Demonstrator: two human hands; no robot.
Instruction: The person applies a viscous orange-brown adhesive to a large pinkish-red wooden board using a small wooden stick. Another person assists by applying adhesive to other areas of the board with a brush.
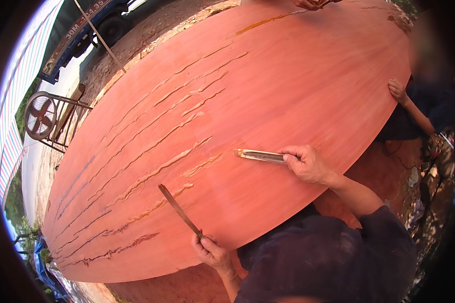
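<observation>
A large reddish wooden slab (288, 101) fills most of the view, with long cracks, some lined with raised amber-brown filler (162, 169). My left hand (211, 252), by the slab's near edge, is closed round the end of a narrow dark flat stick (179, 208), its far end pointing up and left over the filled cracks. Farther right, my right hand (308, 164) grips a slim flat tool (260, 155) with pale edges; brownish filler coats its tip. That tip is over the slab, right of a smeared filler patch (203, 164); whether it touches the wood I cannot tell.
At the right, another person's hand (398, 91) rests on the slab's edge. Someone else's hand (313, 4) is at the far edge, near another filler streak (263, 23). Left of the slab stand a round fan (40, 116) and a thin pole (101, 39); a blue truck (81, 45) is behind.
</observation>
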